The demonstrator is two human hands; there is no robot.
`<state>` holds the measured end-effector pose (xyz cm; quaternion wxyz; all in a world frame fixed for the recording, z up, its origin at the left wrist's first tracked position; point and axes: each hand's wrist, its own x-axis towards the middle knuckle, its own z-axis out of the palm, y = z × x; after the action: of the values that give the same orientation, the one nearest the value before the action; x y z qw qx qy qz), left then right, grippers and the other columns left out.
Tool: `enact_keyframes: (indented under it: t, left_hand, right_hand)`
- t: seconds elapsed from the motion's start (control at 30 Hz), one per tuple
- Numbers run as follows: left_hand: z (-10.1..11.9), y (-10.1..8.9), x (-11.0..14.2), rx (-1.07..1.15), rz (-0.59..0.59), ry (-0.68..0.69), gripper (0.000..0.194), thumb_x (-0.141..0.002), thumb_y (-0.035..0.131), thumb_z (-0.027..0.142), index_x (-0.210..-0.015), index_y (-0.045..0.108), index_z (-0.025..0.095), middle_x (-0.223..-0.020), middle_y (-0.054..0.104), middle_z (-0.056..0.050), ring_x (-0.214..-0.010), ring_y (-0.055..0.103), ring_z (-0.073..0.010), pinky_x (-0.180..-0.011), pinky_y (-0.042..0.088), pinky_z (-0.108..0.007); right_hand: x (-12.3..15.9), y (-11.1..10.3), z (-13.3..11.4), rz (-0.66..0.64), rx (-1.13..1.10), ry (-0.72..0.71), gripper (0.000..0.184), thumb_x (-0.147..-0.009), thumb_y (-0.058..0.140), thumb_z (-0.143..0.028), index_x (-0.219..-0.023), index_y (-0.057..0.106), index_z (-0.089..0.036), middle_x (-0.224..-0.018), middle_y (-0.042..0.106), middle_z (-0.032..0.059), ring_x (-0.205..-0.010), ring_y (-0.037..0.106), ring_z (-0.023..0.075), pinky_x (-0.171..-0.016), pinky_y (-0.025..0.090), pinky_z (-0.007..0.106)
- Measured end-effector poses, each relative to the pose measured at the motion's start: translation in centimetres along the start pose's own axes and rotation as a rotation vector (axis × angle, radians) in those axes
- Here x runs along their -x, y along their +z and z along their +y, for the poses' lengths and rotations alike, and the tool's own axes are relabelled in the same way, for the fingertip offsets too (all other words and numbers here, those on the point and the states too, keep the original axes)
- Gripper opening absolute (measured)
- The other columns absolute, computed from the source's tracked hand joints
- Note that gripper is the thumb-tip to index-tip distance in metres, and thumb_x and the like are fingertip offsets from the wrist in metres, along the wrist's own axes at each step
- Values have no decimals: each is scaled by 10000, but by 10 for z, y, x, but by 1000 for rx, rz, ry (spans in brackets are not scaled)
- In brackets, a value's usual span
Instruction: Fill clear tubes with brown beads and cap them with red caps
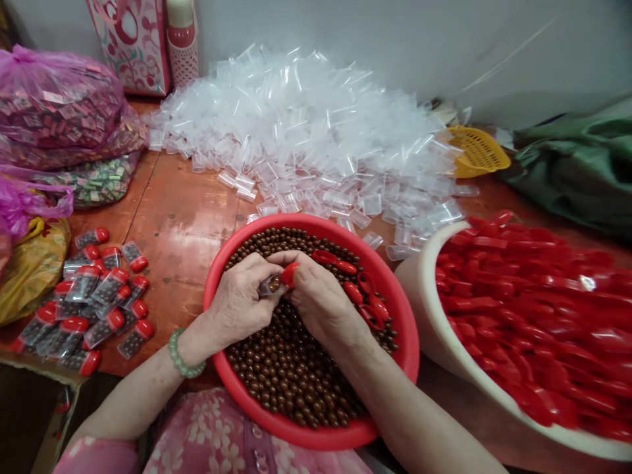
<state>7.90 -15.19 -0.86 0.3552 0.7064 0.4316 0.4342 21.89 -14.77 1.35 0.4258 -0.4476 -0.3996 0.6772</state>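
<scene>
My left hand (244, 293) is closed round a small clear plastic tube (269, 285) with brown balls showing inside. Fingers of my right hand (320, 296) pinch a red cap (289, 274) at the tube's end; how far it sits on the tube I cannot tell. Both hands are above a red basin (409, 329) filled with shiny brown balls (296, 388). Several loose red caps (353, 293) lie on the balls, just right of my right hand. A green bead bracelet (185, 355) circles my left wrist.
Filled, red-capped tubes (101, 289) lie piled at the left. Clear tubes (306, 125) form a big heap at the back. A white tub (419, 276) of red caps stands right, near a yellow basket (476, 151) and dark green cloth (577, 171). Pink bags (59, 99) sit back left.
</scene>
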Motion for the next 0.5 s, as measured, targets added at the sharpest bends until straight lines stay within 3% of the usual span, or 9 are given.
enact_keyframes:
  t: [0.1,0.2,0.37,0.5]
  left_hand:
    - [-1,1,0,-32,-24,7,106,-857,574,164,-919,658,144,-830,585,-39,-765,560,-136,-704,462,-274]
    - [1,1,-1,-34,-5,16,90,-849,598,172,-920,649,149,-859,597,-42,-781,572,-140,-711,473,-277]
    - [3,2,-1,-51,7,8,155,-789,694,184,-928,632,158,-877,602,-33,-801,582,-145,-727,490,-281]
    - [3,4,2,-87,15,14,158,-793,694,203,-932,633,158,-928,604,-55,-847,588,-163,-757,505,-301]
  right_hand:
    - [-3,3,-1,85,-47,27,266,-721,726,-464,-761,651,-213,-699,619,-14,-664,569,136,-641,477,257]
    - [-7,5,0,152,-148,46,209,-694,738,-381,-807,674,-218,-759,651,-11,-693,592,132,-659,496,251]
    - [-12,3,4,288,-251,6,428,-576,820,-204,-960,644,-272,-839,662,-43,-775,621,102,-730,523,212]
    - [-11,2,10,265,-222,-17,322,-597,833,-269,-862,651,-253,-875,668,-22,-840,642,124,-802,538,250]
